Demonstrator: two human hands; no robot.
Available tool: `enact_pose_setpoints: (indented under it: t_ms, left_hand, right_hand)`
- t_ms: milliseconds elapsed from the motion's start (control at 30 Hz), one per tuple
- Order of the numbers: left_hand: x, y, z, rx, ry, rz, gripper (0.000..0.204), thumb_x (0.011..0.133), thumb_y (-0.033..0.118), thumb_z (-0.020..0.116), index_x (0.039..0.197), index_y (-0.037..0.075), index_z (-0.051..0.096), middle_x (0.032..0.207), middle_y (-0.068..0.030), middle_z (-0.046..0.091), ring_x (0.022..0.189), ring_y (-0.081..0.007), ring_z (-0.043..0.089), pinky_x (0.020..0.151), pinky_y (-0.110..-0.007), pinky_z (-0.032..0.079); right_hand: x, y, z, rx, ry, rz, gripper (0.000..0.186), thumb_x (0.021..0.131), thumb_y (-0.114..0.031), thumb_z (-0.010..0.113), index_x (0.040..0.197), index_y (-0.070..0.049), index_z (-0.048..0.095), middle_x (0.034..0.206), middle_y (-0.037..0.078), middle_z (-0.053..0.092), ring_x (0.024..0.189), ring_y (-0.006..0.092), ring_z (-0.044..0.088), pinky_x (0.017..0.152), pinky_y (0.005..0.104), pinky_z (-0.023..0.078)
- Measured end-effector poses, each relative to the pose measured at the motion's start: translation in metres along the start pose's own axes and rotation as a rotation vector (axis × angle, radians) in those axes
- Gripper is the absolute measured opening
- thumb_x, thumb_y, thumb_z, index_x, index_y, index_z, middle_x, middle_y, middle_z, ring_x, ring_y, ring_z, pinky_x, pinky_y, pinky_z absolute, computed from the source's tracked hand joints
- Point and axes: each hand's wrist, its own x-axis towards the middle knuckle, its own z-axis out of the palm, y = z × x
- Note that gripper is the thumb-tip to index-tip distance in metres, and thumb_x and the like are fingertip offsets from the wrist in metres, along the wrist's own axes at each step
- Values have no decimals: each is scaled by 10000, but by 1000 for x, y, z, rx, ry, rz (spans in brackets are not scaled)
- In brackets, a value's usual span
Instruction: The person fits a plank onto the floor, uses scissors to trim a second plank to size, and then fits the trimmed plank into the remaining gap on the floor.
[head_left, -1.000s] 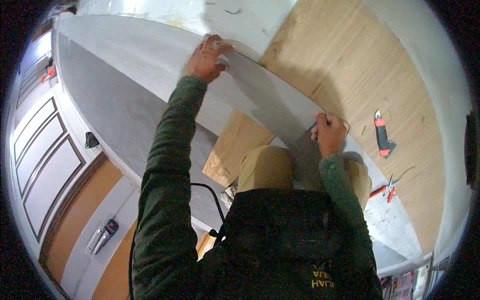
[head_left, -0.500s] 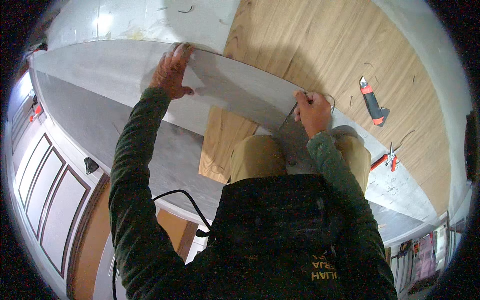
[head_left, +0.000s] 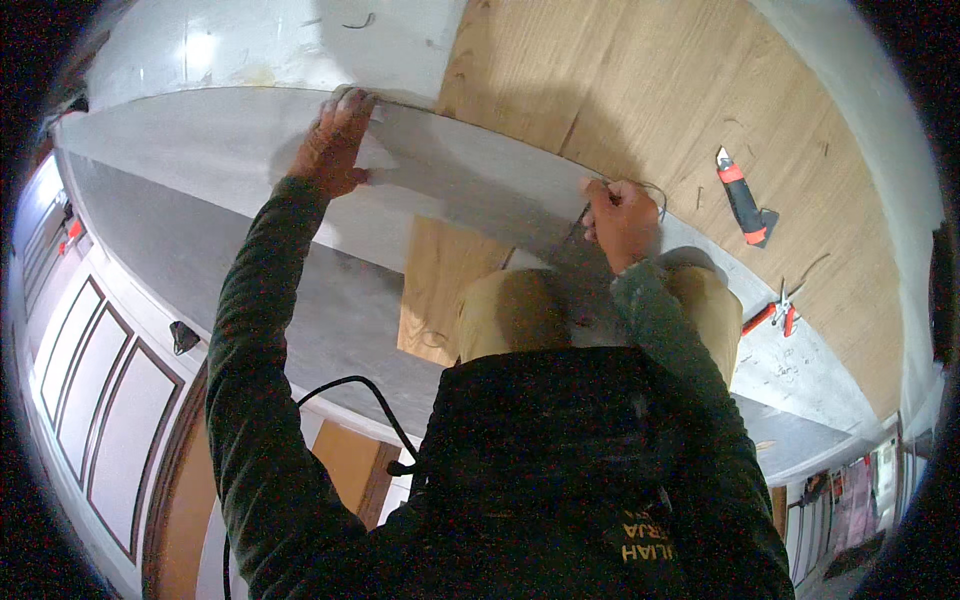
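A long pale-grey panel (head_left: pixel 470 165) lies across the space beyond my knees. My left hand (head_left: pixel 332 148) rests on it, fingers stretched to its far edge and thumb spread on its face. Toward the panel's right end, my right hand (head_left: pixel 624 225) is closed in a pinch near the far edge. What it grips is mostly hidden by the fingers. A thin dark curl (head_left: pixel 660 196) shows just beyond that hand's knuckles, and I cannot tell whether it is attached to the panel.
Wood-grain board (head_left: pixel 640 80) spreads beyond and to the right. On it lies a black-and-red utility knife (head_left: pixel 740 203), blade exposed, among thin curled scraps. Red-handled pliers (head_left: pixel 783 308) lie near my right knee. A smaller wood-grain piece (head_left: pixel 430 285) sits beside my left knee.
My left hand has shifted slightly left with the view. My right hand stays pinched in nearly the same spot on the panel's edge.
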Motion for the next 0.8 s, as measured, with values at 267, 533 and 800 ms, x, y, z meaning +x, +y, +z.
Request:
enact_pose_setpoints:
  t_ms: [267, 533, 800]
  left_hand:
    - [-5, -2, 7, 184, -17, 27, 1203, 620, 438, 892, 1553, 71, 226, 1582, -174, 253, 1472, -377, 236, 1180, -591, 242]
    - [-9, 33, -15, 583, -263, -4, 1441, 488, 695, 841, 1584, 72, 143, 1637, -161, 154, 1518, -331, 135, 1058, -790, 177]
    - [-7, 29, -9, 589, -219, 39, 1391, 548, 763, 762, 1582, 65, 148, 1613, -180, 209, 1508, -364, 143, 1132, -725, 119]
  right_hand:
    - [-5, -12, -3, 4, -6, 72, 330, 893, -260, 727, 759, 16, 608, 569, 70, 611, 438, 136, 564, 424, 287, 447]
    - [-1, -6, -3, -2, -26, 35, 326, 894, -265, 729, 768, 2, 590, 555, 71, 601, 419, 134, 555, 410, 290, 449]
    - [0, 1, -3, 31, -16, -26, 342, 901, -262, 730, 741, -6, 568, 548, 75, 595, 403, 135, 545, 388, 284, 430]
